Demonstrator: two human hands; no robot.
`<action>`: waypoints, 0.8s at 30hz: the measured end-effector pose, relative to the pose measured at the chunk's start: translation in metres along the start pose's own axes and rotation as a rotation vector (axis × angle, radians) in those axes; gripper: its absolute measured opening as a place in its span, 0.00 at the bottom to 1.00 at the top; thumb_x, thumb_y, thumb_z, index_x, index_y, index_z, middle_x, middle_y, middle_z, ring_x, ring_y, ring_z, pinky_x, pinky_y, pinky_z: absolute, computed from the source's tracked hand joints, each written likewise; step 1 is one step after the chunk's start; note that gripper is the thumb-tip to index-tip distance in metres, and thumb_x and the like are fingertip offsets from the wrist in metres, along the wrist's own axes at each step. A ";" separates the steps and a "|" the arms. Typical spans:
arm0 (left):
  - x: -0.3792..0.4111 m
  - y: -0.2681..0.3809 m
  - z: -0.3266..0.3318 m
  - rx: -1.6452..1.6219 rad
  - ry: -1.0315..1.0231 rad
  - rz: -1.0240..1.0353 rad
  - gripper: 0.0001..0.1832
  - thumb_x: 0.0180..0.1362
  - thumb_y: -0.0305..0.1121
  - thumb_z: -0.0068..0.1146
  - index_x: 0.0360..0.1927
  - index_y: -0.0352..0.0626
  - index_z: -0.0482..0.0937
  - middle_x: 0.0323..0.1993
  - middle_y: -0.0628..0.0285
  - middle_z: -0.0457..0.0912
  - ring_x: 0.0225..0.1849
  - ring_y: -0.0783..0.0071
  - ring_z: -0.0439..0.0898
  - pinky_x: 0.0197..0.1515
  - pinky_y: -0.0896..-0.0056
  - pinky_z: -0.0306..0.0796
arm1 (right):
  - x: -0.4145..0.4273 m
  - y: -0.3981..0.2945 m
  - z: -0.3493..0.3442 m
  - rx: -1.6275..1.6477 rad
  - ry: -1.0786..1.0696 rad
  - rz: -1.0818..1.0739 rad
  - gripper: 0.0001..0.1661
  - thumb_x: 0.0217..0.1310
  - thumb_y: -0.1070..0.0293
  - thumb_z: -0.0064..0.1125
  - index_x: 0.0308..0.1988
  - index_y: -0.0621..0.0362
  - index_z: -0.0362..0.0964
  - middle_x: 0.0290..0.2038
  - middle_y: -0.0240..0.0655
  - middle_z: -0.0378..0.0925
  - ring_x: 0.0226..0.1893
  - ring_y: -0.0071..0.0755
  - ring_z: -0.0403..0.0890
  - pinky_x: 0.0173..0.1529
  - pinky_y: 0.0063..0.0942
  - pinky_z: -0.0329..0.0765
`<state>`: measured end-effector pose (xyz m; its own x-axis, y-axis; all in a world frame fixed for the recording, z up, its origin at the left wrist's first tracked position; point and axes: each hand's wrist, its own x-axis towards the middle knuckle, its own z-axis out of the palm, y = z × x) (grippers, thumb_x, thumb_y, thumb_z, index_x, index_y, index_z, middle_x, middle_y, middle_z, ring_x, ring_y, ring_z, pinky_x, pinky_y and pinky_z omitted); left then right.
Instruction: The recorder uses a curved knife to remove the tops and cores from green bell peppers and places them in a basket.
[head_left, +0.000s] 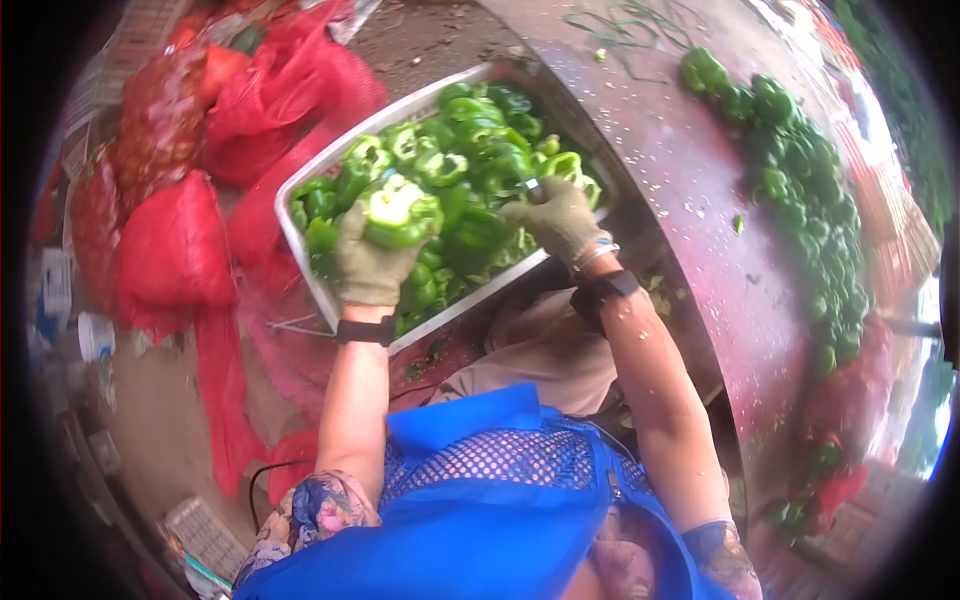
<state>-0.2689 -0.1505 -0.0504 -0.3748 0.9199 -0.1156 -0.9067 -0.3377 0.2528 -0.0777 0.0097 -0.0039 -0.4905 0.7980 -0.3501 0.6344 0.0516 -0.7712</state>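
My left hand (376, 259), in a tan work glove, grips a green bell pepper (405, 217) whose top is cut open, with the pale inside facing up. To its right, my gloved right hand (559, 217) is closed around a small tool (533, 185). Only a bright metal end of that tool shows, so its exact kind is unclear. Both hands are over a white-rimmed rectangular tub (480, 268), which is heaped with green bell peppers (480, 120). Several of those peppers have open, hollowed tops.
On the right, a long row of whole green peppers (806, 195) lies on a reddish tabletop (712, 180) strewn with pale seeds. Red mesh sacks (176, 247) crowd the left side. A white cup (96, 336) and a plastic crate (206, 536) are farther out.
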 end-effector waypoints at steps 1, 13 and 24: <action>0.001 -0.002 0.001 0.022 -0.045 0.019 0.29 0.56 0.41 0.61 0.60 0.40 0.70 0.57 0.53 0.75 0.57 0.53 0.75 0.60 0.41 0.68 | -0.003 -0.008 -0.001 0.145 0.036 0.131 0.24 0.45 0.57 0.70 0.39 0.66 0.78 0.28 0.40 0.80 0.25 0.32 0.80 0.31 0.30 0.77; -0.010 -0.007 0.076 1.686 -0.446 0.566 0.40 0.42 0.28 0.62 0.63 0.37 0.65 0.59 0.51 0.70 0.61 0.57 0.70 0.64 0.61 0.64 | -0.034 -0.008 0.035 0.836 -0.493 0.145 0.16 0.47 0.63 0.70 0.32 0.58 0.73 0.23 0.28 0.75 0.20 0.22 0.74 0.23 0.22 0.69; -0.025 -0.041 0.093 1.660 -0.277 0.354 0.33 0.48 0.31 0.66 0.59 0.34 0.68 0.56 0.53 0.73 0.59 0.64 0.72 0.63 0.67 0.65 | -0.077 -0.015 0.036 1.035 -0.346 0.234 0.20 0.66 0.48 0.50 0.38 0.55 0.72 0.20 0.30 0.73 0.14 0.23 0.72 0.16 0.22 0.63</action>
<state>-0.2049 -0.1412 0.0315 -0.2931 0.9167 0.2716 0.4276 -0.1284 0.8948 -0.0706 -0.0739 0.0155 -0.6666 0.5041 -0.5492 0.0081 -0.7318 -0.6815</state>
